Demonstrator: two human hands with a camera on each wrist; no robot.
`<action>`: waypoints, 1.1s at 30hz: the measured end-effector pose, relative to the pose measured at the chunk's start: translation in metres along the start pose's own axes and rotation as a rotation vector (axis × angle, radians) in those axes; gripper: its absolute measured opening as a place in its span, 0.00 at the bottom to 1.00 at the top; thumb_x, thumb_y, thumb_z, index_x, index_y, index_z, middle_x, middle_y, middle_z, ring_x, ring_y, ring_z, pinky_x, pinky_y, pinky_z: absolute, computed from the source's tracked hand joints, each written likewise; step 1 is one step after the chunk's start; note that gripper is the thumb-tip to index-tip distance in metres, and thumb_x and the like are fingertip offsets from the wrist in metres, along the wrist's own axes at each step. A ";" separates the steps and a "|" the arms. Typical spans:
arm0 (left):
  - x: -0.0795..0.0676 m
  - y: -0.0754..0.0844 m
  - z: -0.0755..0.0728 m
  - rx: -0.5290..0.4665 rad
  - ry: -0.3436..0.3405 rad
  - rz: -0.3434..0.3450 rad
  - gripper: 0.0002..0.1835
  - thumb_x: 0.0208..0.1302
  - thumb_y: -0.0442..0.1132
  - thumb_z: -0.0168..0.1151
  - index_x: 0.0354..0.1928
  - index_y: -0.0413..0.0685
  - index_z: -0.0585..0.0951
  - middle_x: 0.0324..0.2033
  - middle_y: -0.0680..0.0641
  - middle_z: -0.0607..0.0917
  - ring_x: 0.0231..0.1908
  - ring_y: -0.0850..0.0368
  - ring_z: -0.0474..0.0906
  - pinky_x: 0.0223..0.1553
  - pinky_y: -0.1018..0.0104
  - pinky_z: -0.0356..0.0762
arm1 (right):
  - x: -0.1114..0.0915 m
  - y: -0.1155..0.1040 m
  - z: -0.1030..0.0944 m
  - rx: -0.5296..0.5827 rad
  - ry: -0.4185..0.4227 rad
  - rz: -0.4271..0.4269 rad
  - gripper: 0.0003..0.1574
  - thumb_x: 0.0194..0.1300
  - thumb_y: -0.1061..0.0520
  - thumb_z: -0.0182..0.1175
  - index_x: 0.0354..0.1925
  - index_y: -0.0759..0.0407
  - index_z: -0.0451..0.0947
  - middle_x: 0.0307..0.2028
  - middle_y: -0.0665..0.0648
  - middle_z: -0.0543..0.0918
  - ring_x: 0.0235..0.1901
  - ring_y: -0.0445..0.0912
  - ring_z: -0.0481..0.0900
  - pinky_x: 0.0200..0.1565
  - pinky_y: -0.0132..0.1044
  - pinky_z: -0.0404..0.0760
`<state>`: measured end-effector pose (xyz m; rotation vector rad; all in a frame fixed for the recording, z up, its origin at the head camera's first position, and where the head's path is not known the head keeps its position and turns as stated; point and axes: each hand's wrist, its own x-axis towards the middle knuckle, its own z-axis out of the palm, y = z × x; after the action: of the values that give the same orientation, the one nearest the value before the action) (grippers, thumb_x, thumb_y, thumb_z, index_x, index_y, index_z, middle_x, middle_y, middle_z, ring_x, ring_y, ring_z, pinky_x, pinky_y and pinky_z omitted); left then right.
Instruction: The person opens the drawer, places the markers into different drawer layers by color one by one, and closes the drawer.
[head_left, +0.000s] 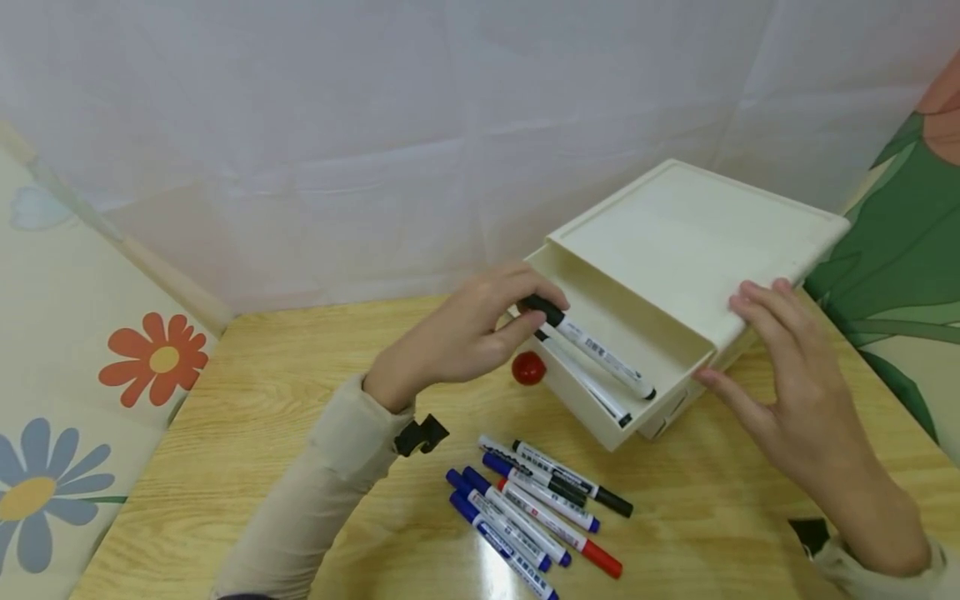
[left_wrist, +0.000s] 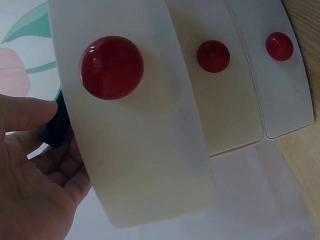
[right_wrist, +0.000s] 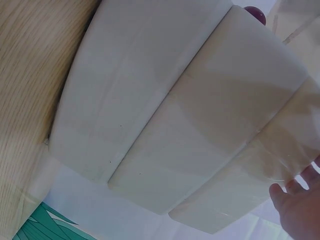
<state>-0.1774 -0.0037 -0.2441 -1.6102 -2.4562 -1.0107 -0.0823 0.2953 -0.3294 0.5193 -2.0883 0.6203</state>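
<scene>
My left hand (head_left: pixel 480 321) pinches a whiteboard marker (head_left: pixel 600 354) by its black cap, with the white barrel slanting down into the pulled-out top drawer (head_left: pixel 581 400). Under it, another white marker (head_left: pixel 588 379) lies in the drawer along the front wall. In the left wrist view the drawer front with its red knob (left_wrist: pixel 112 67) hides most of the held marker; only the dark cap (left_wrist: pixel 56 122) shows between thumb and fingers. My right hand (head_left: pixel 806 400) touches the white drawer cabinet (head_left: pixel 705 225), its fairly straight fingers at the top's side edge and the thumb near the front corner.
Several whiteboard markers (head_left: pixel 536 517) with blue, black and red caps lie in a loose pile on the wooden table (head_left: pixel 300 417), in front of the cabinet. Two lower drawers (left_wrist: pixel 230 105) are pushed in. A white sheet (head_left: pixel 337 150) hangs behind the table.
</scene>
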 end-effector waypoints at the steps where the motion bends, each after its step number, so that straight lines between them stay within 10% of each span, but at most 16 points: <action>1: 0.001 -0.001 0.001 0.003 -0.008 -0.008 0.12 0.71 0.31 0.54 0.53 0.41 0.80 0.47 0.47 0.84 0.46 0.59 0.77 0.48 0.69 0.78 | 0.000 0.000 0.000 0.001 0.002 -0.001 0.53 0.67 0.28 0.50 0.59 0.78 0.70 0.59 0.77 0.72 0.72 0.59 0.61 0.77 0.45 0.54; 33: 0.026 0.000 0.009 0.174 -0.191 -0.243 0.15 0.75 0.36 0.48 0.55 0.53 0.81 0.53 0.48 0.80 0.50 0.59 0.75 0.51 0.68 0.77 | -0.001 0.002 -0.002 0.003 0.012 -0.010 0.52 0.67 0.29 0.51 0.58 0.78 0.70 0.59 0.77 0.72 0.72 0.60 0.61 0.77 0.45 0.55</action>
<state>-0.1864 0.0219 -0.2418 -1.4432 -2.8294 -0.6651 -0.0818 0.2984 -0.3296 0.5260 -2.0723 0.6189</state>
